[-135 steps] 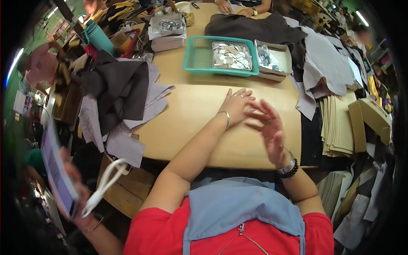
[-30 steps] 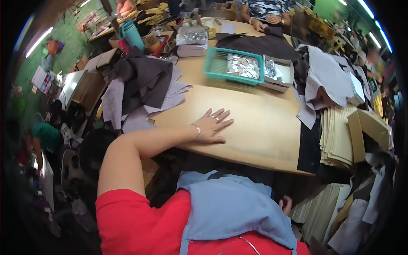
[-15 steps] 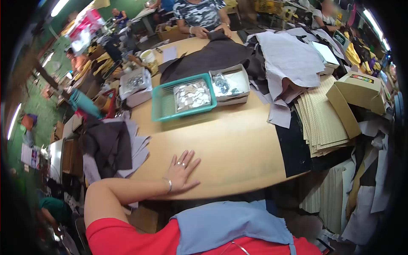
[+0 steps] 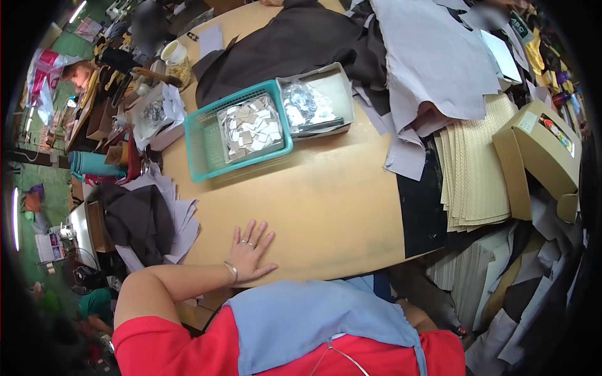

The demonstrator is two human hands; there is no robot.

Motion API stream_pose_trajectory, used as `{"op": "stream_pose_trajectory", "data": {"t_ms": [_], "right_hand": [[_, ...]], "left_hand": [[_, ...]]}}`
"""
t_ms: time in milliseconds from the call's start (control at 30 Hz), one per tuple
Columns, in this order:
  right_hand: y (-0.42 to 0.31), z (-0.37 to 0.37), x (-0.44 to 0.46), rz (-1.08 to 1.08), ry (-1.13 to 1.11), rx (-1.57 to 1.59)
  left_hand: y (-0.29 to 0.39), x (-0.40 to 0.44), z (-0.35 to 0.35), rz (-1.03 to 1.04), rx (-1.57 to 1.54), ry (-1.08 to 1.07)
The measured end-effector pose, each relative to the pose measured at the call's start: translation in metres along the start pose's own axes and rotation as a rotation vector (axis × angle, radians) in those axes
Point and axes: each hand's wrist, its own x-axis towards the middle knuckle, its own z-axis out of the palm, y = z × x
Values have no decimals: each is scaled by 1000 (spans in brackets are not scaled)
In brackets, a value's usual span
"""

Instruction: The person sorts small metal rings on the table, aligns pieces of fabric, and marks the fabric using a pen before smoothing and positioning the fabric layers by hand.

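My left hand (image 4: 249,254) lies palm down near the front edge of the wooden table (image 4: 307,200), fingers spread, with rings and a bracelet on it. It holds nothing. Part of my right forearm (image 4: 416,315) shows below the table edge beside my red sleeve, but the hand itself is hidden. Beyond my left hand stands a teal plastic basket (image 4: 204,147), and in it a smaller tray of white and tan flat pieces (image 4: 251,128). Touching the basket, a cardboard box (image 4: 332,94) contains small shiny parts in plastic.
Dark fabric (image 4: 288,50) and pale grey sheets (image 4: 433,62) cover the far side. Textured cream sheets (image 4: 476,163) are stacked at right, beside an open carton (image 4: 542,147). Cloth pieces (image 4: 138,219) lie at left. Behind them are a white box (image 4: 153,116) and a tub (image 4: 175,53).
The view has tilted downward and shifted, so the person across the table is mostly out of frame. My left hand stays flat on the table. Part of my right forearm now shows.
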Motion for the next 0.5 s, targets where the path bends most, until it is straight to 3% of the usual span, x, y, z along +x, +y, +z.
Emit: {"op": "stream_pose_trajectory", "data": {"t_ms": [233,500], "right_hand": [[-19,35,45,-72,-62,45],[-24,20,81,-118,-198,-77]], "left_hand": [[-7,0,12,-5,26,48],[-7,0,16,16,117,186]]}}
